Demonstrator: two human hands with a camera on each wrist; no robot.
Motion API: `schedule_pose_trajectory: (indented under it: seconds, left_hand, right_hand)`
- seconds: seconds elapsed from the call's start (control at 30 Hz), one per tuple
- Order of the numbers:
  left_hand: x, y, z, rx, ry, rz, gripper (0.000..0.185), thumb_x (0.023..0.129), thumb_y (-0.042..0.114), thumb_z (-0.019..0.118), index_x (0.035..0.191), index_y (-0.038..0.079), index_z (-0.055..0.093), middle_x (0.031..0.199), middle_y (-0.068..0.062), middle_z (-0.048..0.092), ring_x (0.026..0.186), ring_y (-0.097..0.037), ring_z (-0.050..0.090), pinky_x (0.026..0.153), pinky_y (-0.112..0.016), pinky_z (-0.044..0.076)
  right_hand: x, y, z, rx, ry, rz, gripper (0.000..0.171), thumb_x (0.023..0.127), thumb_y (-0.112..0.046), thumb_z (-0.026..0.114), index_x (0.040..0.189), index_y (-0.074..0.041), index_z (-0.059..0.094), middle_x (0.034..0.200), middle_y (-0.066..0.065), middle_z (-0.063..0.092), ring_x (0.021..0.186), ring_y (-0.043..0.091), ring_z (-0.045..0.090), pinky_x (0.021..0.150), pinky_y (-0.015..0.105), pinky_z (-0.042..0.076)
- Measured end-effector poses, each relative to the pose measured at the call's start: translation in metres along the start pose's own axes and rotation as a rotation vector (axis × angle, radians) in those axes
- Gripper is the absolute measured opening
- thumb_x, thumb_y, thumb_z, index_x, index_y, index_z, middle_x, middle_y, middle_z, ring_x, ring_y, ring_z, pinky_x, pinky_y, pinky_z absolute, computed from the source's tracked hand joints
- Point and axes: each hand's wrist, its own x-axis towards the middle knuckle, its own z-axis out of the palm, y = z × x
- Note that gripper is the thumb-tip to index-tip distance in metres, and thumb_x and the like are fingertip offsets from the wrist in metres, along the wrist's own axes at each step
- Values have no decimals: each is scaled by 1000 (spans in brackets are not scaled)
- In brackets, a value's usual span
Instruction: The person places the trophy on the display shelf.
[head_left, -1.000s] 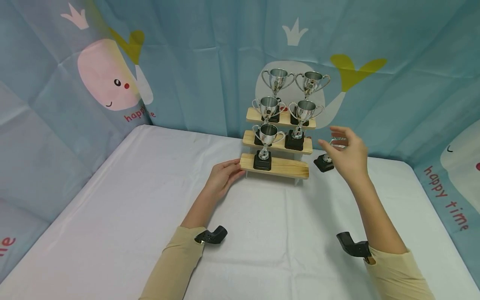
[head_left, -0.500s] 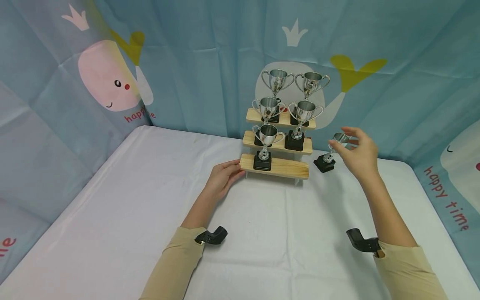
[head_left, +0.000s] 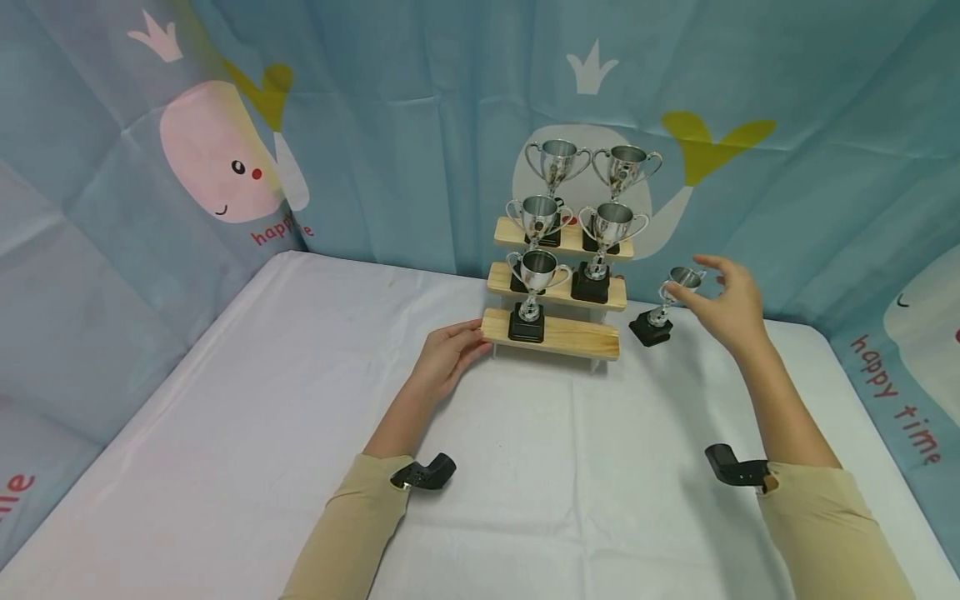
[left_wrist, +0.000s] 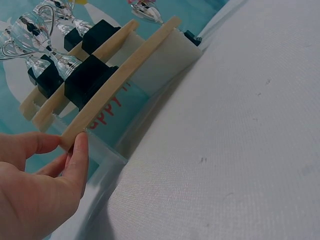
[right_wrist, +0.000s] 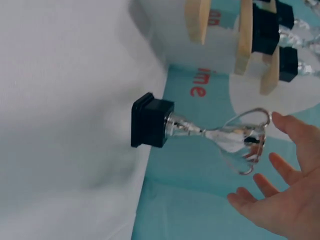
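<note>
Left hand (head_left: 447,357) fingers flat on stepped rack (head_left: 551,333) near-left end, bracing. Right hand (head_left: 729,304) fingers spread wide beside loose trophy (head_left: 663,310), no grip.

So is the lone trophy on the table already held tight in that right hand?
No: in the right wrist view the right hand has spread fingers beside the trophy, not closed round it.
</note>
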Motion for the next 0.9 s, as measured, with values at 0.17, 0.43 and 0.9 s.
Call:
schedule_pose_trajectory:
  seconds: [0.17, 0.43, 0.9]
  left_hand:
    - [0, -1, 0, -2, -2, 1, 44, 110, -2, 50, 152, -11, 46, 154, -28, 49, 141, -33, 53, 106, -27, 59]
    - [0, 0, 0, -2, 4, -4, 44, 110, -1, 51, 153, -10, 46, 154, -27, 49, 141, -32, 54, 103, -25, 60]
    - [1, -1, -1, -6, -3, -2, 45, 110, -1, 51, 153, -11, 45, 154, -27, 49, 140, -33, 53, 102, -24, 60]
  right_hand:
    - [7, 10, -2, 0, -61, -5, 74, 105, -35, 67, 160, 4, 37, 164, 35, 29, 145, 60, 33, 112, 79, 40]
    - [14, 23, -4, 98, -149, 4, 75, 106, -33, 65, 163, 4, 31, 166, 34, 27, 148, 60, 32, 113, 76, 43]
    - [12, 32, 4, 157, -103, 11, 66, 103, -23, 71, 158, 1, 43, 158, 30, 36, 135, 47, 50, 74, 6, 45]
